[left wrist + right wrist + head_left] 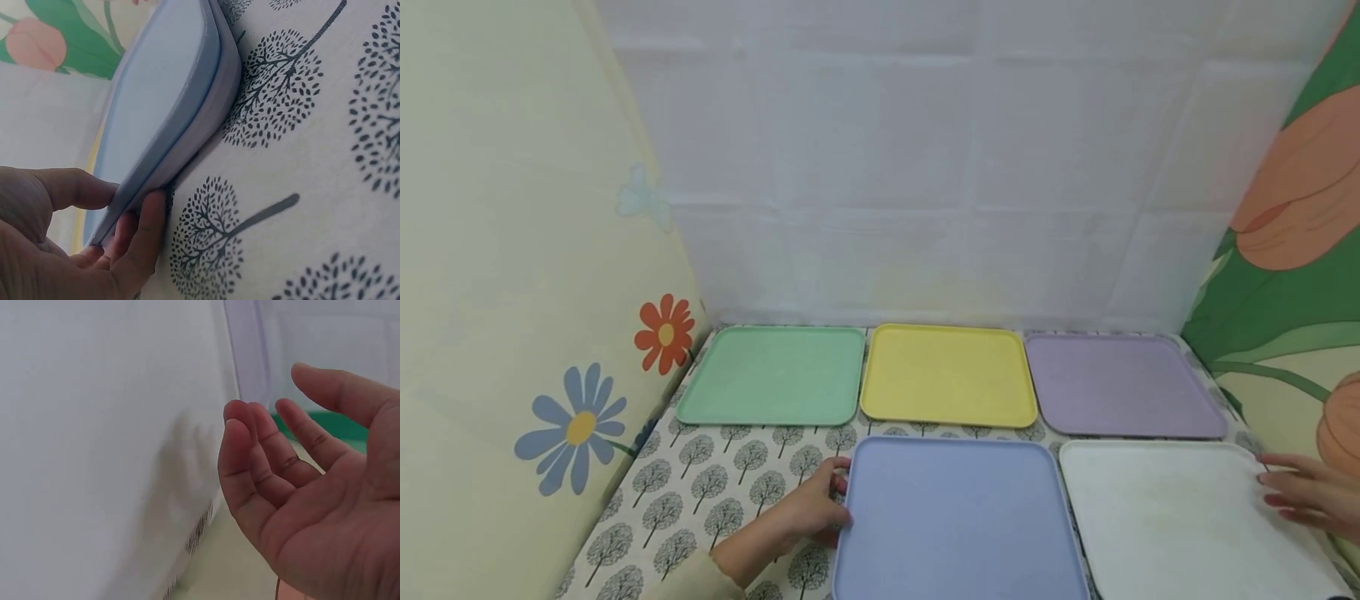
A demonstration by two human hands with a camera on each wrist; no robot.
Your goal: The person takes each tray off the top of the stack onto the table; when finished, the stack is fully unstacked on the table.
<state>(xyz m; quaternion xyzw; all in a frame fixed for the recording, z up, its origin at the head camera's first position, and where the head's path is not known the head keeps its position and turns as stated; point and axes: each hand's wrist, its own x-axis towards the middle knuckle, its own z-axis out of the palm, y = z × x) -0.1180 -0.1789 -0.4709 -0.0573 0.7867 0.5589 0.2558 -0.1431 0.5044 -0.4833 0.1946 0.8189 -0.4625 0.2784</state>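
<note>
A blue tray [958,517] lies at the front middle of the table. My left hand [816,504] holds its left edge. In the left wrist view, the thumb [81,187] is on the rim and the other fingers curl at its underside, where a paler band shows below the blue rim. To the right of the blue tray lies a white tray [1187,517]. My right hand [1311,492] is beside the white tray's right edge, and in the right wrist view its fingers [234,450] are loosely bent with nothing between them.
Behind these, a green tray [775,375], a yellow tray [947,375] and a purple tray [1123,385] form a row. A tree-print cloth [711,483] covers the table. A white sheet [865,167] hangs at the back, with flower-patterned walls on both sides.
</note>
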